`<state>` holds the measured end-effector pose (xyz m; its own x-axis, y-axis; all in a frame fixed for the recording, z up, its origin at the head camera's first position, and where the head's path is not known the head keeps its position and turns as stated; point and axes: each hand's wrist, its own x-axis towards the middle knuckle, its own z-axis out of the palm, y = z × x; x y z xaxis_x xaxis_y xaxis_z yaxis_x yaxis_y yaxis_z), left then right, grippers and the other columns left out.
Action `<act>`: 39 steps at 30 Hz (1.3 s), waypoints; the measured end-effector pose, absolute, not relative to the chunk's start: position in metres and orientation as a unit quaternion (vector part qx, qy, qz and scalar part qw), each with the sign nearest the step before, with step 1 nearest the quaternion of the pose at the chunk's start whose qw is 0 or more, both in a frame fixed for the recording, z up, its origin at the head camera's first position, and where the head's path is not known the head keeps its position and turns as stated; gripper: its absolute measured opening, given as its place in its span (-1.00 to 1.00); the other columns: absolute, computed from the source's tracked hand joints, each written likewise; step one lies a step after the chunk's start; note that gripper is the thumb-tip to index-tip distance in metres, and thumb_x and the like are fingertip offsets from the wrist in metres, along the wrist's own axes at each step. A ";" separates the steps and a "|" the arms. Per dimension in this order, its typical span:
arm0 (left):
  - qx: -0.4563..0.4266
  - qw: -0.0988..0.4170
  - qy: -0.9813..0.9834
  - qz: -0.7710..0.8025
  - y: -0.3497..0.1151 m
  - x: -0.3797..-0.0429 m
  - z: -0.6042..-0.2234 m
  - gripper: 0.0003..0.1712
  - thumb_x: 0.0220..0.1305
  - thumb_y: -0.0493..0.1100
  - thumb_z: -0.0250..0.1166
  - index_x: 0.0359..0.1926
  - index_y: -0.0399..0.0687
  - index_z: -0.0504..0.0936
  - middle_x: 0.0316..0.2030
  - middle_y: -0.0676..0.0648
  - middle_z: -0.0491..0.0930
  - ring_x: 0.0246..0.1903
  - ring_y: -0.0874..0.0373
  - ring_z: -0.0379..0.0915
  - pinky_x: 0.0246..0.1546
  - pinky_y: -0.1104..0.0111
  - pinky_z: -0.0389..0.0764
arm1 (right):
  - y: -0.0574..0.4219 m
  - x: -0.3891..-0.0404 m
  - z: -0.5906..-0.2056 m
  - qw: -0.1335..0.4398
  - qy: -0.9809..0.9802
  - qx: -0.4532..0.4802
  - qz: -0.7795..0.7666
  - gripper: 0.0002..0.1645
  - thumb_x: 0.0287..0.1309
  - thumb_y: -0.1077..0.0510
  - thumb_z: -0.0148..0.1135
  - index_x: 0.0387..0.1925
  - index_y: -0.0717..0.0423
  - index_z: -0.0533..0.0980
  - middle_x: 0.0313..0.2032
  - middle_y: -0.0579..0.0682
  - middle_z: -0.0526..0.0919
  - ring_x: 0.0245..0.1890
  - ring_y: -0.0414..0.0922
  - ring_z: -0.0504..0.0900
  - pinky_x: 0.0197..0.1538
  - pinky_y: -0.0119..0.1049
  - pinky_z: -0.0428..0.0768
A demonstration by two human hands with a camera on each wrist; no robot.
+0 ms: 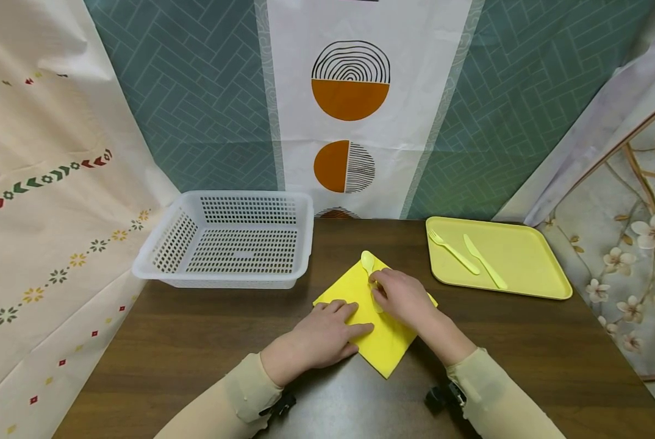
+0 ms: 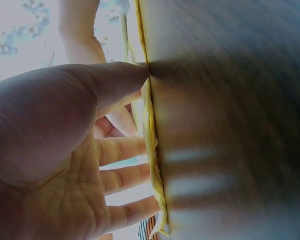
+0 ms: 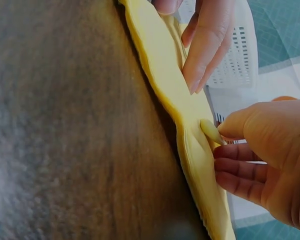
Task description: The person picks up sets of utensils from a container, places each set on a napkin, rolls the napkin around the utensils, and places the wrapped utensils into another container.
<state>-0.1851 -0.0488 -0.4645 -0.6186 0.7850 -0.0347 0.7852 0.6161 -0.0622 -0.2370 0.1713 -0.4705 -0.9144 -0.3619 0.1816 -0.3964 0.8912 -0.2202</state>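
Observation:
A yellow napkin [image 1: 385, 350], folded square, lies cornerwise on the table in front of me. Across its upper part is a pale yellow plastic spoon [image 1: 367, 261], bowl toward the far corner. My right hand [image 1: 405, 297] pinches the spoon's handle between thumb and fingers; the handle's end [image 3: 210, 131] shows by the thumb in the right wrist view. Spread over the napkin's left side, my left hand [image 1: 327, 334] rests with straight fingers, its fingertips [image 2: 151, 204] touching the cloth in the left wrist view.
At the back left stands a white perforated basket [image 1: 223, 281]. A yellow tray [image 1: 536, 262] at the back right holds a yellow fork [image 1: 452, 250] and a yellow knife [image 1: 483, 262]. Patterned cloths [image 1: 218, 122] hang behind and beside the brown wooden table [image 1: 196, 341].

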 end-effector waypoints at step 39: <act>0.433 0.010 0.900 -0.039 -0.048 -0.185 -0.464 -0.44 0.41 0.21 0.21 0.40 0.53 0.42 0.36 -0.08 0.38 0.30 -0.07 0.30 0.12 -0.05 0.47 | 0.178 -0.231 -0.477 0.051 -0.964 0.232 0.121 -0.55 0.29 0.05 0.36 0.19 0.01 0.61 -0.02 -0.05 0.62 -0.08 -0.08 0.58 0.02 -0.11 0.58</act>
<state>-0.1852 -0.0476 -0.4645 -0.6248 0.7790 -0.0524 0.7806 0.6219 -0.0619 -0.2314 0.1781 -0.4771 -0.8871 -0.4349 0.1546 -0.4597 0.8628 -0.2103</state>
